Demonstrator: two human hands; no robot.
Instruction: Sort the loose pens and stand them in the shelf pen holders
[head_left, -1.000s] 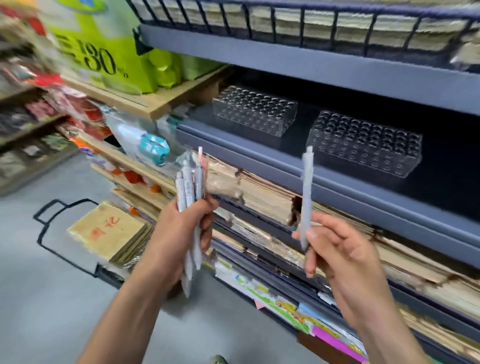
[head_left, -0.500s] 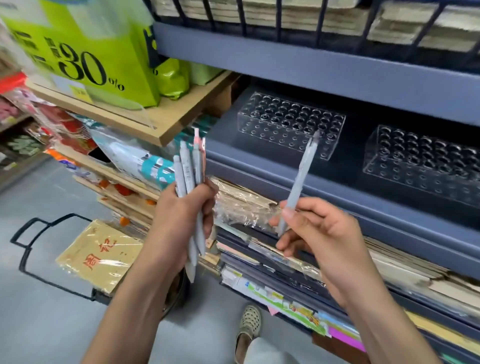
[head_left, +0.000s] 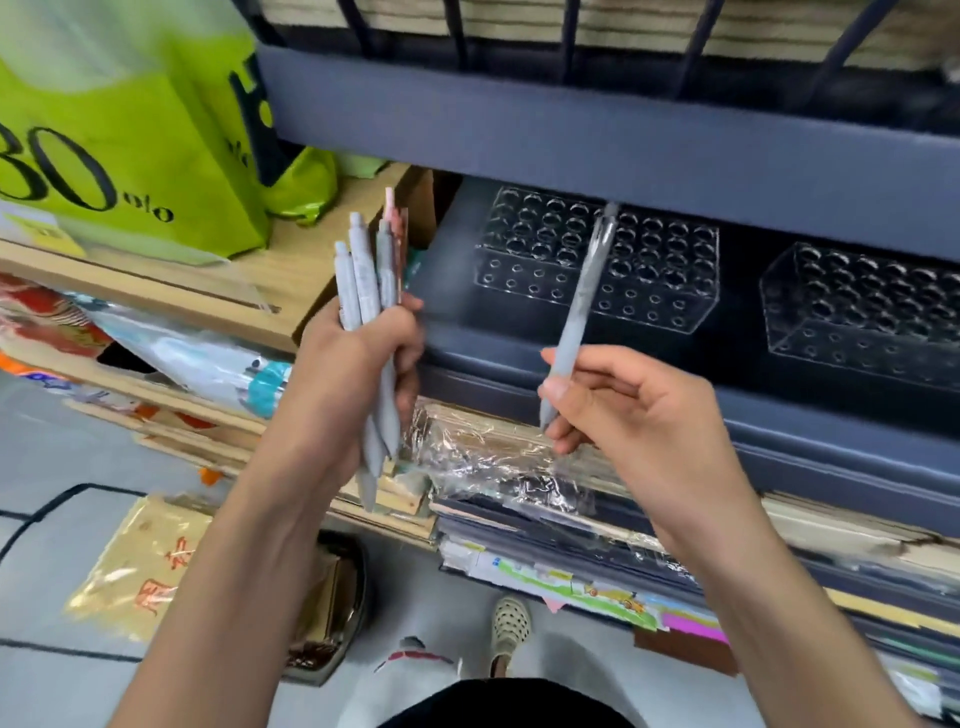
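**A:** The left hand (head_left: 353, 374) is wrapped tight round a bundle of pens (head_left: 366, 280). They're grey barrels with a pinkish one at the back, all upright, and the tips poke out below the fist.

**B:** And the right hand (head_left: 623, 410) pinches a single grey pen (head_left: 579, 312) low on its barrel, thumb against fingers. The pen leans up and to the right from that grip.

**A:** Its top end shows in front of the near pen holder (head_left: 665, 270), a clear block just above and beyond the right hand. I can't tell whether the pen touches it.

**B:** That block has rows of round holes across its top, and it stands on the dark grey shelf (head_left: 457, 332) behind both hands.

**A:** Further right of the right hand there's a second pen holder (head_left: 862, 312), on the same shelf and apart from the first.

**B:** Under the hands are film-wrapped paper packs (head_left: 483, 452), stacked flat.

**A:** Up and left of the left hand, a lime-green bag (head_left: 130, 156) sits on a wooden ledge (head_left: 291, 270). Down between the forearms there's a shoe (head_left: 511, 618) on the grey floor.
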